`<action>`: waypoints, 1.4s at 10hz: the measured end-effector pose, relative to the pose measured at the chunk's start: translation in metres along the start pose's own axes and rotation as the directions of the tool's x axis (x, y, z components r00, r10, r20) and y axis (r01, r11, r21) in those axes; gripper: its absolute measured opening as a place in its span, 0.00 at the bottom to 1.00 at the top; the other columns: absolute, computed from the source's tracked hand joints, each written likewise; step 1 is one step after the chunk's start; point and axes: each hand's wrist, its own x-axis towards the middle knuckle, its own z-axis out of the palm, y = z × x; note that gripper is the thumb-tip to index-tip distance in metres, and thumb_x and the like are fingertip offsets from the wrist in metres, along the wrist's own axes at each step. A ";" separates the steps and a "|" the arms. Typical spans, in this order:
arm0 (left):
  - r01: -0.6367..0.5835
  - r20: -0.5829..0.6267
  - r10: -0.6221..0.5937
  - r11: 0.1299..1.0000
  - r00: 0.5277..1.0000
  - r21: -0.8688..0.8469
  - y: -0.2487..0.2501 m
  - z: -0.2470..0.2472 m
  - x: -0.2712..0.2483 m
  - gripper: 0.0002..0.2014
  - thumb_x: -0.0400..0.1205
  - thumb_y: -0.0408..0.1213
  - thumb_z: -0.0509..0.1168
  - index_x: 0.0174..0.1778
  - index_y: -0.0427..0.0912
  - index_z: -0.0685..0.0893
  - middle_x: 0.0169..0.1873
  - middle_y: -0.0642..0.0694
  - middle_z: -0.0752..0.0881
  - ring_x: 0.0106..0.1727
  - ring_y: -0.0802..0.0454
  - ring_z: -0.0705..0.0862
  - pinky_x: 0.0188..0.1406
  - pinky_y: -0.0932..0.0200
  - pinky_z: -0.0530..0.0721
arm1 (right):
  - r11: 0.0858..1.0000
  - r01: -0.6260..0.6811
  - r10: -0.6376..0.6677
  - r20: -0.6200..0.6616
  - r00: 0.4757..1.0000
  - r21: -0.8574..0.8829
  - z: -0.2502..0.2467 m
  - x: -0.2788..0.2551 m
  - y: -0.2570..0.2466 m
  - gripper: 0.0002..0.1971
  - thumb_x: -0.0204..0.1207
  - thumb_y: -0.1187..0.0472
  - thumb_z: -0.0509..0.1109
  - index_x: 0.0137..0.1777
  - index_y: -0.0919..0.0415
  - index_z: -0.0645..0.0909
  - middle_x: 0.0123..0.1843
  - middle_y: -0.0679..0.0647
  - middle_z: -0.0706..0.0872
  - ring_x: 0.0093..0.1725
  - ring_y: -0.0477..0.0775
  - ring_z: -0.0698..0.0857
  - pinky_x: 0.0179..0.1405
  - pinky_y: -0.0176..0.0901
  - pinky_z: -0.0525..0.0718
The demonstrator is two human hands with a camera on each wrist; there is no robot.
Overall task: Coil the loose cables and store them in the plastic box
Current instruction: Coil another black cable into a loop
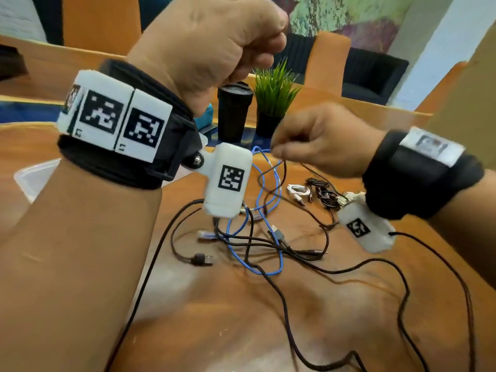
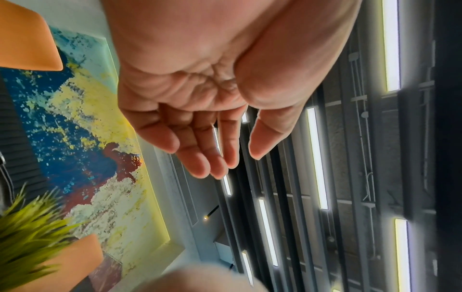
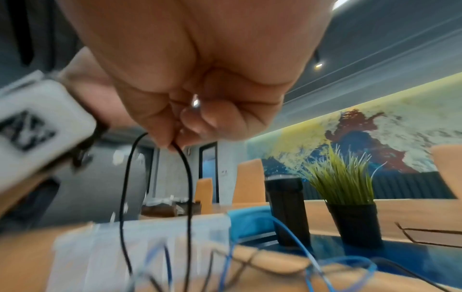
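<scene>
At the left edge of the head view, a corner of the plastic box (image 1: pixel 29 178) is seen on the wooden table (image 1: pixel 241 318), mostly hidden behind the left forearm. The left hand (image 1: pixel 212 47) is held high in the upper middle of the frame. In the head view its fingers look curled, but in the left wrist view they are seen loose and apart, with nothing in them. Lower in the middle, a tangle of loose cables is spread on the table: a blue cable (image 1: pixel 271 210) looped among black ones (image 1: pixel 268 245). To the right, a thin black cable (image 1: pixel 279 173) is pinched between the fingertips of the right hand (image 1: pixel 322 138) and hangs down in a loop. Small bundled cables (image 1: pixel 314 193) are seen just behind. A black cup (image 1: pixel 233 114) and a green plant (image 1: pixel 273 95) are seen at the back
</scene>
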 end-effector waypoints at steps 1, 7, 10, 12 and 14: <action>0.000 -0.017 0.003 0.989 1.000 0.146 -0.006 0.004 0.007 0.14 0.82 0.40 0.67 0.57 0.33 0.87 0.48 0.37 0.91 0.44 0.51 0.90 0.43 0.61 0.87 | 0.975 0.047 0.011 -0.259 0.966 0.218 -0.030 0.014 -0.002 0.05 0.77 0.64 0.73 0.41 0.57 0.84 0.26 0.41 0.81 0.24 0.42 0.78 0.23 0.34 0.75; 0.218 -0.090 -0.235 0.962 0.968 -0.163 -0.041 -0.034 0.017 0.12 0.89 0.30 0.57 0.54 0.39 0.86 0.31 0.52 0.82 0.30 0.59 0.78 0.39 0.60 0.73 | 0.482 0.095 0.661 -0.433 0.614 0.871 -0.126 0.049 0.067 0.06 0.81 0.60 0.63 0.42 0.55 0.76 0.32 0.50 0.74 0.21 0.43 0.75 0.21 0.35 0.79; 0.423 0.096 -0.458 0.694 0.883 -0.583 -0.032 -0.029 0.014 0.15 0.88 0.39 0.53 0.49 0.39 0.85 0.28 0.51 0.71 0.28 0.57 0.66 0.34 0.60 0.71 | 0.394 -0.314 0.759 -0.113 0.641 0.864 -0.094 0.033 0.119 0.08 0.76 0.58 0.63 0.36 0.55 0.76 0.20 0.46 0.78 0.13 0.41 0.69 0.11 0.28 0.69; 0.403 0.100 -0.431 0.704 0.897 -0.585 -0.028 -0.016 0.016 0.15 0.88 0.40 0.52 0.46 0.40 0.83 0.30 0.50 0.73 0.30 0.55 0.68 0.34 0.60 0.74 | 0.527 -0.417 0.733 -0.147 0.664 0.741 -0.072 0.016 0.118 0.04 0.77 0.62 0.67 0.40 0.58 0.79 0.37 0.58 0.85 0.26 0.49 0.86 0.34 0.47 0.85; 0.416 0.193 -0.374 0.732 0.907 -0.539 -0.028 0.002 0.014 0.14 0.87 0.40 0.52 0.43 0.42 0.81 0.28 0.51 0.71 0.28 0.55 0.67 0.34 0.58 0.70 | 0.921 -0.198 0.318 -0.353 0.880 0.336 -0.065 0.010 0.065 0.40 0.57 0.37 0.83 0.69 0.32 0.69 0.63 0.43 0.82 0.63 0.42 0.82 0.64 0.46 0.78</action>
